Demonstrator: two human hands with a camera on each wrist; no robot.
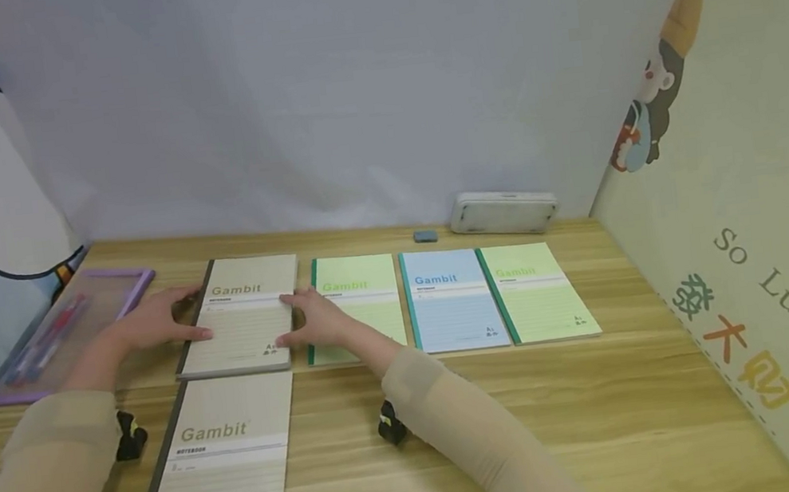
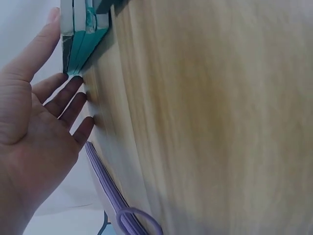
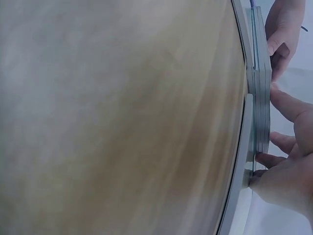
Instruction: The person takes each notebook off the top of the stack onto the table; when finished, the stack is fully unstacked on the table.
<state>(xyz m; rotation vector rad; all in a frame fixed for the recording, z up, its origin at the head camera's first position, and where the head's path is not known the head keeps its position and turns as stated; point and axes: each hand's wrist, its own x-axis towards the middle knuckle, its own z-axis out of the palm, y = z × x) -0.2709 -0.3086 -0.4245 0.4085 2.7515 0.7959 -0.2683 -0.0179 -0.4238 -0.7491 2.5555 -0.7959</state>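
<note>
A stack of grey Gambit notebooks (image 1: 247,322) lies at the left of the table, several layers thick in the right wrist view. At its dark spine side is my left hand (image 1: 153,319), thumb over the top cover. In the left wrist view its fingers spread beside the spines (image 2: 85,46), fingertips near the tabletop. My right hand (image 1: 319,318) touches the opposite edge of the stack, its fingers at the page edges (image 3: 262,112) and partly over the top. Nearer to me, another grey notebook (image 1: 224,448) lies flat below the stack.
Right of the stack, a green notebook (image 1: 362,277), a blue notebook (image 1: 451,304) and another green notebook (image 1: 537,295) lie in a row. Behind them are a small blue-grey eraser (image 1: 426,236) and a white case (image 1: 504,213). A purple-edged pouch (image 1: 100,297) with pens lies far left.
</note>
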